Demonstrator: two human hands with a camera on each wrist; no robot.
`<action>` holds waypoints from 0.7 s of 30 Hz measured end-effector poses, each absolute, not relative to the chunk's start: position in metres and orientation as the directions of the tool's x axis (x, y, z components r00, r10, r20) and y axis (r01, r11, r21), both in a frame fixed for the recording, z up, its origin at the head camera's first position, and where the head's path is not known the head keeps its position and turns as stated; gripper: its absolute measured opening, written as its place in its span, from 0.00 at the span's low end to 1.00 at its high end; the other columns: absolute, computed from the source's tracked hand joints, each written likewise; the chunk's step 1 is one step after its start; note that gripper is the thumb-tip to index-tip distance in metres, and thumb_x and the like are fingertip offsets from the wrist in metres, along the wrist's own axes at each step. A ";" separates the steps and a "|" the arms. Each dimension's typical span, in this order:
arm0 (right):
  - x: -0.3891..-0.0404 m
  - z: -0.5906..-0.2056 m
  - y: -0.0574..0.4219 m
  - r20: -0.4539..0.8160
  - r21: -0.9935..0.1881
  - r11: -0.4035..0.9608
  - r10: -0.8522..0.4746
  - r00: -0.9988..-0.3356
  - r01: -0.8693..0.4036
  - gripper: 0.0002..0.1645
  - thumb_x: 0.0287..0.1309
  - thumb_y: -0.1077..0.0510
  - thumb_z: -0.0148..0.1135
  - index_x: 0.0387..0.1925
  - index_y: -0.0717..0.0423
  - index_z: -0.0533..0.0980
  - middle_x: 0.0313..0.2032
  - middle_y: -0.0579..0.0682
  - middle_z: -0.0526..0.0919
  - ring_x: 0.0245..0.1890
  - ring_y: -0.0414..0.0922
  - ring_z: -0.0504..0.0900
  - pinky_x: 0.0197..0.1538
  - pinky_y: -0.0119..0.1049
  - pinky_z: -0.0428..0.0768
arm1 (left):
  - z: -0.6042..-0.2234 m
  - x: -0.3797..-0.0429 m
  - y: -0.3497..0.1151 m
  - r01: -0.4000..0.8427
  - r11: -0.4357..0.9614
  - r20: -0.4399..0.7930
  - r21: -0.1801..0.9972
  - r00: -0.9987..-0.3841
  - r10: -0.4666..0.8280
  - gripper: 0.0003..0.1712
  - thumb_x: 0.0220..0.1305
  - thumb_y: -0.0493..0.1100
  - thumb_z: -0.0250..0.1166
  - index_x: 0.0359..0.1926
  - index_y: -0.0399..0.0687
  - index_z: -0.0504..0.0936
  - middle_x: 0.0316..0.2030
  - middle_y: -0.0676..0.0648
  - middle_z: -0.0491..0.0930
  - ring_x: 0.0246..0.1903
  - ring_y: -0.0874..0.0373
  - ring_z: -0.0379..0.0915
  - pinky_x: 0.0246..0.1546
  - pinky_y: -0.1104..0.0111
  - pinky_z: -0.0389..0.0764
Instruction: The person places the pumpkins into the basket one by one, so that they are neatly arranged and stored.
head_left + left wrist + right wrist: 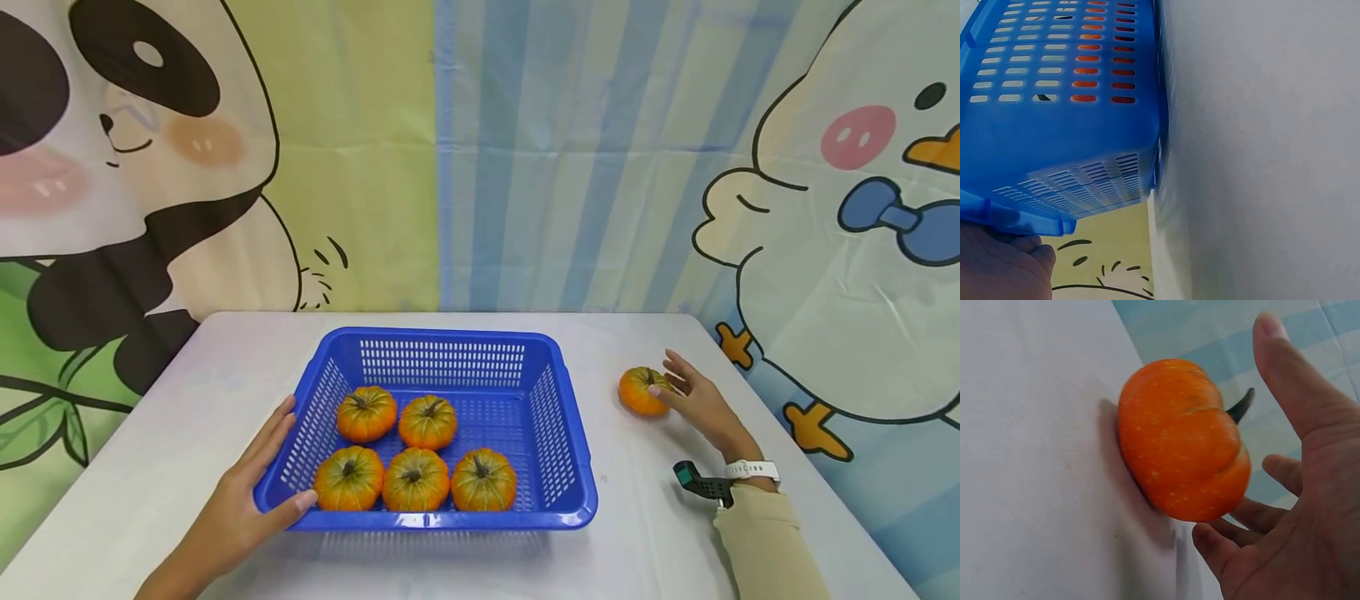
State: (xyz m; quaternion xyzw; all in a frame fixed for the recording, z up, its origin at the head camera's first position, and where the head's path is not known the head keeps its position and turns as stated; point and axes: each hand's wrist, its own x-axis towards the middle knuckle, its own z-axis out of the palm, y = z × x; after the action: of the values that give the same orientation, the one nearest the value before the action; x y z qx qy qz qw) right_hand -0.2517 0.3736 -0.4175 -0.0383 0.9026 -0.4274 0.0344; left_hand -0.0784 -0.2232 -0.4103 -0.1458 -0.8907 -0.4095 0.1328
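A blue plastic basket (576, 467) with slotted walls stands on the table, holding several small orange-green pumpkins (416, 479) toward its near and left sides. My left hand (240, 492) rests at the basket's near-left corner, fingers extended along the left rim and thumb across the front rim. In the left wrist view, part of that hand (1007, 262) shows by the rim. To the right of the basket sits a single pumpkin (1179, 440) with a dark stem. My right hand (1297, 506) is spread beside it; its thumb is apart from the pumpkin, while fingertips are close to its lower edge.
The white table (645, 525) ends at a back edge against a printed curtain (517, 167) with a panda and a white bird. A white band (752, 471) and a black device (697, 482) are on my right wrist.
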 end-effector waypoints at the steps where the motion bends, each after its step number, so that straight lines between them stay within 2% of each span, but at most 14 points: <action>1: -0.252 -0.419 0.373 -0.040 -0.774 0.633 -0.100 -0.994 -0.032 0.58 0.61 0.38 0.62 0.78 0.47 0.38 0.73 0.66 0.47 0.69 0.69 0.52 0.62 0.68 0.59 | -0.410 -0.079 -0.223 0.367 0.623 0.354 0.691 -0.923 0.151 0.53 0.57 0.42 0.70 0.77 0.53 0.50 0.76 0.54 0.43 0.71 0.70 0.40 0.55 0.87 0.55; 9: -0.258 -0.434 0.367 0.032 -0.787 0.616 -0.023 -0.999 -0.039 0.51 0.66 0.34 0.52 0.78 0.48 0.41 0.73 0.65 0.49 0.68 0.70 0.55 0.63 0.67 0.59 | -0.409 -0.078 -0.222 0.331 0.654 0.322 0.680 -0.936 0.139 0.52 0.58 0.46 0.69 0.77 0.54 0.48 0.76 0.55 0.42 0.71 0.70 0.41 0.53 0.85 0.56; 12: -0.258 -0.436 0.363 0.046 -0.787 0.615 -0.009 -0.999 -0.042 0.50 0.66 0.34 0.51 0.77 0.50 0.42 0.73 0.66 0.49 0.68 0.70 0.55 0.65 0.65 0.58 | -0.410 -0.078 -0.222 0.340 0.650 0.332 0.679 -0.933 0.141 0.53 0.58 0.45 0.70 0.77 0.54 0.48 0.76 0.55 0.42 0.71 0.69 0.41 0.53 0.86 0.56; 16: -0.259 -0.437 0.360 0.020 -0.781 0.625 -0.008 -1.000 -0.020 0.50 0.65 0.31 0.49 0.76 0.55 0.50 0.71 0.67 0.54 0.68 0.67 0.55 0.66 0.63 0.56 | -0.410 -0.078 -0.222 0.348 0.655 0.343 0.671 -0.928 0.142 0.53 0.57 0.44 0.70 0.77 0.53 0.49 0.76 0.56 0.42 0.71 0.70 0.42 0.53 0.85 0.57; 21: -0.261 -0.440 0.359 0.019 -0.776 0.630 -0.012 -1.000 -0.022 0.49 0.63 0.30 0.50 0.72 0.59 0.59 0.69 0.67 0.59 0.66 0.65 0.59 0.67 0.62 0.58 | -0.409 -0.079 -0.222 0.338 0.661 0.336 0.670 -0.932 0.136 0.53 0.58 0.45 0.70 0.77 0.52 0.49 0.76 0.55 0.42 0.72 0.61 0.44 0.52 0.82 0.59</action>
State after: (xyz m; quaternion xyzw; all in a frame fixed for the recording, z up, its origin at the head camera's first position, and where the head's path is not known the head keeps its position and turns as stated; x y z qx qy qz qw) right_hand -0.2612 0.3592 -0.4395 -0.0094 0.9028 -0.4299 -0.0063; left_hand -0.0787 -0.2222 -0.4085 -0.1314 -0.9020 -0.3903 0.1295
